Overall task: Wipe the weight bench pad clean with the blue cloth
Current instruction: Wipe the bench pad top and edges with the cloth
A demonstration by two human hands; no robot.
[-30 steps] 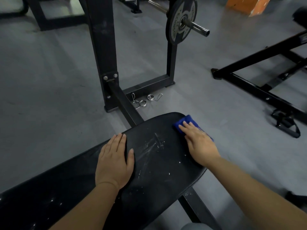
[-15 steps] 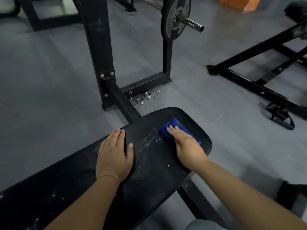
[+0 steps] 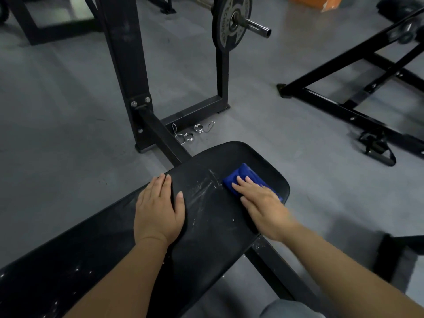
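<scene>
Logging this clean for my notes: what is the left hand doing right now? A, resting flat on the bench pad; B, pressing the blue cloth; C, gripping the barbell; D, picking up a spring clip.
A: the left hand lies flat on the bench pad, while the right hand presses the blue cloth.

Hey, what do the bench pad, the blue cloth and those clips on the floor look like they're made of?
Bench pad: probably black vinyl or faux leather, smooth with a dull sheen. Blue cloth: soft matte fabric, maybe microfibre, lying in thick folds. Clips: bare shiny metal wire, wound into spring coils.
</scene>
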